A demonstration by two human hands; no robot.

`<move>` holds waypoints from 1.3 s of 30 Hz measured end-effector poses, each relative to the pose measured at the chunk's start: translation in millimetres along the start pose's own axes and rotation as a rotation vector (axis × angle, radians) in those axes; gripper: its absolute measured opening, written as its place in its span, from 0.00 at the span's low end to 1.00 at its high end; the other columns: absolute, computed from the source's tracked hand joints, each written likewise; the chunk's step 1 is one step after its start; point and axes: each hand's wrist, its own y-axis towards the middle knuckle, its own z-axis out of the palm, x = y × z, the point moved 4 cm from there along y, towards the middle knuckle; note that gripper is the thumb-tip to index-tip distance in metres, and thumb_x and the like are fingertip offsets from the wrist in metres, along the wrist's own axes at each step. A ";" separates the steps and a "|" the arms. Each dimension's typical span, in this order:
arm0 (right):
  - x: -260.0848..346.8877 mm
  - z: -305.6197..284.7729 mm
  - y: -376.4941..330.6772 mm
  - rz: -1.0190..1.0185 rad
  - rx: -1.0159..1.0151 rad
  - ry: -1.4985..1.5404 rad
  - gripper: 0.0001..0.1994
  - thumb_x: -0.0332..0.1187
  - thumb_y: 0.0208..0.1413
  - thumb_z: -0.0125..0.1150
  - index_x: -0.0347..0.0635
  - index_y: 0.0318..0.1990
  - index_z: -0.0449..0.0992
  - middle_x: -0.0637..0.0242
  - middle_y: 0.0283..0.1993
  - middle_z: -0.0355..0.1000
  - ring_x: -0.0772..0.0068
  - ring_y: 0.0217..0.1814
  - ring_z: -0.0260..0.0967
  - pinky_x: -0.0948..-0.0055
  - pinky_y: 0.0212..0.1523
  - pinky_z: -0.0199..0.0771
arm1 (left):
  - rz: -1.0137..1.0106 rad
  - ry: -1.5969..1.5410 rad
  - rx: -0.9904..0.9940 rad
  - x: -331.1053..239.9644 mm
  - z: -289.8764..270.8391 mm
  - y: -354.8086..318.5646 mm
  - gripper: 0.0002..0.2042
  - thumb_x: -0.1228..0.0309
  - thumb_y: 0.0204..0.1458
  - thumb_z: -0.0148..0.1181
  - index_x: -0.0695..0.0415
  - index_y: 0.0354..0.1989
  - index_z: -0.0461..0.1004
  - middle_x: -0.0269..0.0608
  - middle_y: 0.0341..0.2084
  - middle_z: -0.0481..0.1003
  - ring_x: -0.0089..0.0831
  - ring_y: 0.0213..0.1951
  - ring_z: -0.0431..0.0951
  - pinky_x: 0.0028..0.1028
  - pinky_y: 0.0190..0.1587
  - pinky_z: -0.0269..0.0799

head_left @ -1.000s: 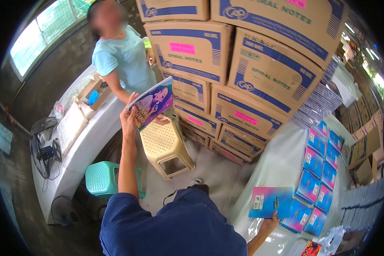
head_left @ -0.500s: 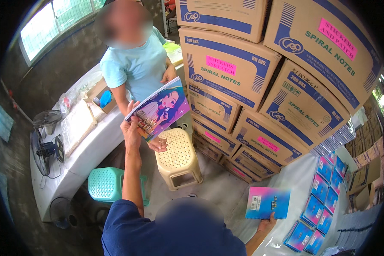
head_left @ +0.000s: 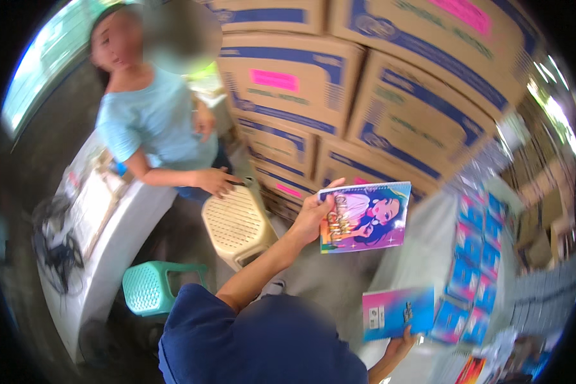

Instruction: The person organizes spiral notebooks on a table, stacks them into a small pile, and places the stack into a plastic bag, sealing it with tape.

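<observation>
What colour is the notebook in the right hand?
That notebook shows pink and blue, best in the head view.

It's a stationery storeroom or packing workshop: brown, blue-banded cardboard boxes (head_left: 403,118) tower, rectangular blue-and-pink paper notebooks (head_left: 468,276) lining a white surface (head_left: 422,256)!

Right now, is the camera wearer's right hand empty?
No, the right hand holds a blue and pink notebook.

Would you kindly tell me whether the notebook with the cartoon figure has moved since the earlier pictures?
Yes: the cartoon notebook in the left hand has moved rightward, now appearing to the right of the cream stool.
</observation>
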 end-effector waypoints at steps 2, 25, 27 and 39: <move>24.9 -43.1 1.5 -0.001 -0.149 -0.149 0.27 0.29 0.52 0.62 0.34 0.59 0.62 0.55 0.56 0.67 0.59 0.55 0.67 0.57 0.54 0.69 | -0.093 0.001 -0.036 71.9 21.3 17.0 0.23 0.63 0.61 0.49 0.54 0.64 0.58 0.38 0.50 0.71 0.28 0.47 0.74 0.33 0.52 0.71; 38.5 -95.6 30.1 -0.142 -0.512 0.149 0.20 0.31 0.54 0.61 0.34 0.53 0.68 0.61 0.50 0.73 0.67 0.48 0.72 0.66 0.49 0.73 | 0.223 1.293 0.077 346.0 20.3 152.5 0.37 0.68 0.49 0.62 0.65 0.66 0.51 0.59 0.62 0.57 0.42 0.64 0.58 0.36 0.63 0.54; 58.2 -95.0 70.5 -0.197 -0.519 0.193 0.20 0.30 0.54 0.60 0.34 0.54 0.67 0.61 0.51 0.72 0.66 0.49 0.72 0.66 0.50 0.73 | 0.291 1.312 0.232 328.9 68.5 161.8 0.36 0.69 0.49 0.61 0.62 0.66 0.51 0.60 0.64 0.51 0.50 0.67 0.50 0.41 0.65 0.48; 63.5 -193.1 336.6 -0.061 -0.702 -0.009 0.17 0.26 0.55 0.58 0.32 0.52 0.68 0.61 0.47 0.72 0.67 0.45 0.72 0.67 0.47 0.74 | 0.402 1.554 0.786 572.9 314.3 464.3 0.29 0.64 0.55 0.55 0.54 0.65 0.55 0.53 0.67 0.48 0.55 0.67 0.46 0.58 0.61 0.53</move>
